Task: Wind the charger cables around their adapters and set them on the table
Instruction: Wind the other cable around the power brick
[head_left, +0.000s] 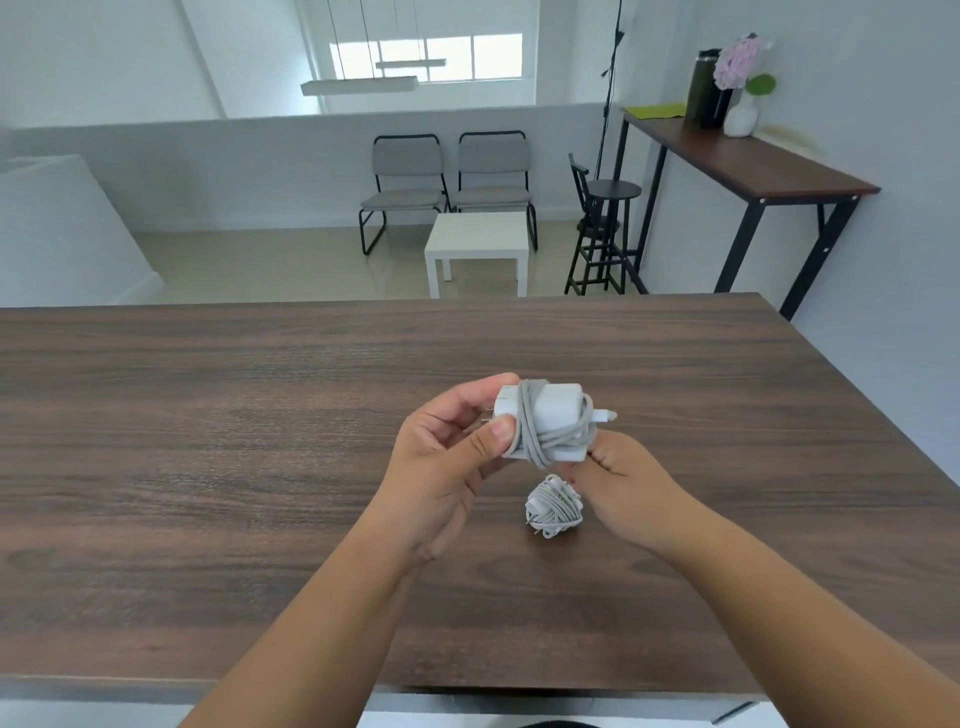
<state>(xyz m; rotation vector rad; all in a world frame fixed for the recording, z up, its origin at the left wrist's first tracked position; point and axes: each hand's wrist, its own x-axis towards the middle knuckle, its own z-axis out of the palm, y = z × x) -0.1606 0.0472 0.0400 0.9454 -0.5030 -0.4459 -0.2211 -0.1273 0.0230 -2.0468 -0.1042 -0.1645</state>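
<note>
Matt white plastic adapter (545, 415), dark wood-grain table (260, 415) — smooth

Only the small wound charger (553, 506) lies on the dark table (208, 415), below both hands.

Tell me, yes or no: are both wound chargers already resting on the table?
No: only the smaller wound charger lies on the table; the larger charger is held above it in the left hand.

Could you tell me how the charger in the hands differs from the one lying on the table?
The held charger is up off the table, gripped by the left hand with the right hand at its cable end; the small charger rests on the table, untouched. The held one looks bigger, with fewer, thicker turns. Both are white and cable-wrapped.
</note>
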